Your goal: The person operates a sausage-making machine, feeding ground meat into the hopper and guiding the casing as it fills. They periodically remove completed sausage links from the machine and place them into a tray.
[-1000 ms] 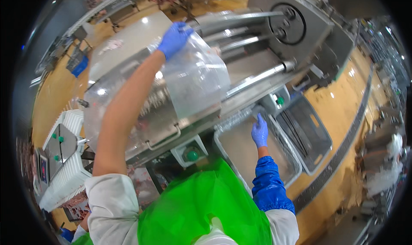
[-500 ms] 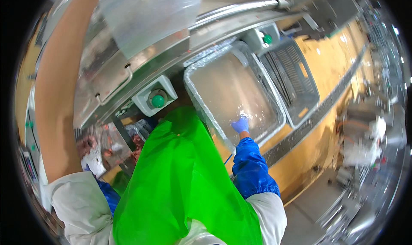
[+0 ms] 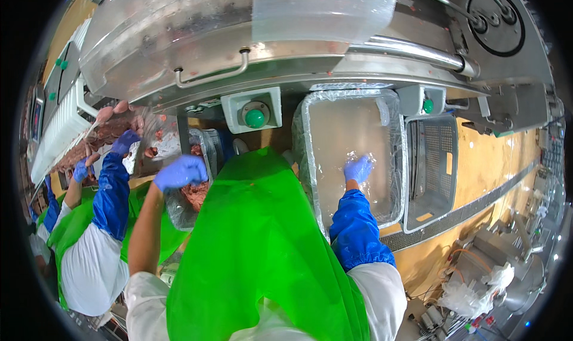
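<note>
Rectangular tub lined w/ clear plastic (image 3: 302,141) stands just R of the long bright-green apron (image 3: 250,239), at the front edge of the big steel machine (image 3: 388,68), and holds cloudy tan liquid (image 3: 343,129). Step in hand, prob.: rinsing or stirring, as the violet-blue-gloved R hand (image 3: 358,169) is dipped in there w/ small bright splashes round it. Next move likely calls for another swish or lifting that hand clear w/o slopping over the rim. Pose: R forearm, in a shiny blue plastic sleeve (image 3: 357,224), reaches up from lower R, hand pointing away from the body; fingertips are lost in splash, so can't tell if fingers are apart or together. Violet-blue-gloved L hand (image 3: 181,173) is raised, bare forearm (image 3: 146,227) angled up, by the plastic-lined bin (image 3: 179,214) of pink ground meat (image 3: 196,196); fingers look bent, nothing visible in them, but blur means can't tell if they're closed.
</note>
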Available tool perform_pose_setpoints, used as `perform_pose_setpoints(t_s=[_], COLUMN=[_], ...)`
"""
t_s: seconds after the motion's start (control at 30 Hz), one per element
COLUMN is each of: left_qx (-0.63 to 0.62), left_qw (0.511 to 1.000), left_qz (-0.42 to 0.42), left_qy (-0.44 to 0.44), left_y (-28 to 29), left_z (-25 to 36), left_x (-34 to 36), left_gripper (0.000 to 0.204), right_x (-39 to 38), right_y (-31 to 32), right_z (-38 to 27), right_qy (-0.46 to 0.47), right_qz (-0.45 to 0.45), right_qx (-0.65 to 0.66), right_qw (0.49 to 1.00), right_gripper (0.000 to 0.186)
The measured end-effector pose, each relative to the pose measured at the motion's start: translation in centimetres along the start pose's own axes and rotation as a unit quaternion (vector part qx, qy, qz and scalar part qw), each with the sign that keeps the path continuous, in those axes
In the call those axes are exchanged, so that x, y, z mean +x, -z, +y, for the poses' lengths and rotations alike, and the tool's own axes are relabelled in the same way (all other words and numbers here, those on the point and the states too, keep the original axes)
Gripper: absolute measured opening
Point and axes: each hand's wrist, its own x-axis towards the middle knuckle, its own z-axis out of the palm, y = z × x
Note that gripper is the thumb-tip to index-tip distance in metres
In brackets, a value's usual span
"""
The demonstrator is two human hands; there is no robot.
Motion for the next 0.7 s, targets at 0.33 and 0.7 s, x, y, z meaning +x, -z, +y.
perform_pose_setpoints(t_s=[0.33,0.7], left_qx=[0.29,0.386], left_qw=[0.805,0.9], left_qz=[0.26,0.123], left_qy=[0.448,0.163], left_y=[1.9,1.5], left_z=[-23.5,-21.0], left_x=[-4.4,0.0], left_gripper=[0.064,0.033], right_x=[2.9,2.9], right_y=[-12.0,-17.9], right_z=[2.4,4.7], right_qy=[0.308,0.481], right_qz=[-0.283,-0.254], right_qx=[-0.268,-0.263], right_qw=[0.868,0.797], right_gripper=[0.05,0.036])
